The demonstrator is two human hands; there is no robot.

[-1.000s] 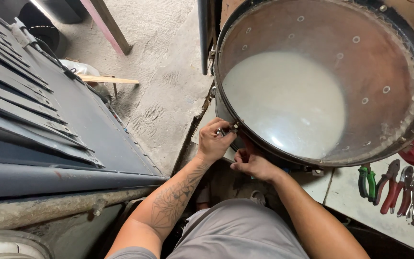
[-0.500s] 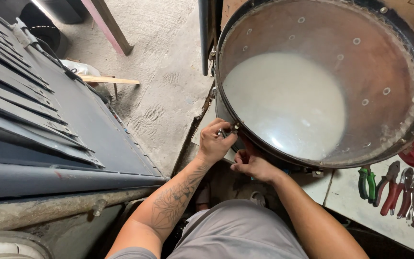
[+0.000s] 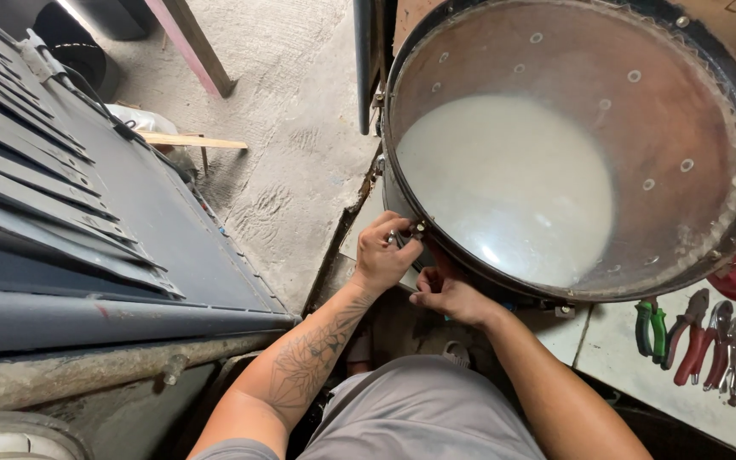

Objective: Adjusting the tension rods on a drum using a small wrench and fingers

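I see the big drum lying on its side, open end toward me, its pale skin showing deep inside. At the drum's lower-left rim my left hand is clenched on a small metal key, pinched between thumb and fingers and pressed against a tuning lug. Just below the rim, my right hand curls under the shell; what it grips I cannot tell. Right of the drum lie pliers.
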